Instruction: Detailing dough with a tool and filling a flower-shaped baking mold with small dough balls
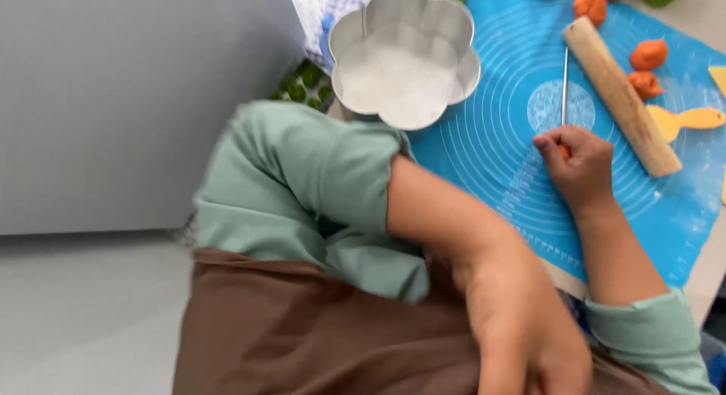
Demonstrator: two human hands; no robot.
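Head camera is tilted hard, looking down over a green-sleeved shoulder and a brown apron [302,334]. The blue silicone baking mat [499,145] is the anchor here. On the mat, the right hand [578,164] is curled shut around the orange handle of a thin metal blade [565,85], which points away from the knuckles across the mat's printed circles. Just beside that blade, on the mat, lies a wooden rolling pin [620,96], set diagonally. Past the pin, toward the mat's far side, sit several orange dough lumps [649,54] and a yellow-orange plastic scraper [688,120]. At the mat's near corner, overlapping its edge, stands a flower-shaped metal cake tin [404,58], dusted white inside. The left hand [529,342] is off the mat, low against the apron and badly blurred, so I can't tell whether it is open or closed, or holding anything.
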